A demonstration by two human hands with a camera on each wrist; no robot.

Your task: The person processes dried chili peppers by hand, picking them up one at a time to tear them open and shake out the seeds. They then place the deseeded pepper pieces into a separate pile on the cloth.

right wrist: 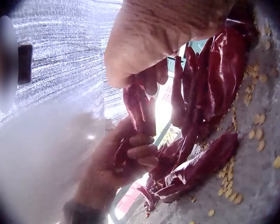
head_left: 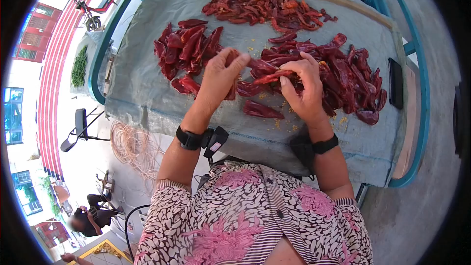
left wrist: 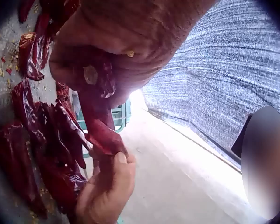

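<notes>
Between both hands stretches a dark red dried chili pepper (head_left: 267, 75), above the cloth-covered table. My left hand (head_left: 218, 76) grips one end of it, and its stem end pokes out beside the palm in the left wrist view. Thumb and fingers of my right hand (head_left: 305, 88) pinch the other end, where the pepper's skin (left wrist: 105, 135) looks split and folded. Seen from the right wrist, the same pepper (right wrist: 137, 107) spans the two hands. Just below them lies a single loose pepper (head_left: 263, 110), with pale yellow seeds (right wrist: 229, 182) scattered around.
Whole peppers are heaped at the left (head_left: 189, 46) and right (head_left: 351, 81). A pile of opened, brighter red pepper pieces (head_left: 260, 10) lies at the far side. By the right edge is a black phone (head_left: 395, 83). A teal metal rail (head_left: 421, 118) borders the grey-green cloth (head_left: 142, 83).
</notes>
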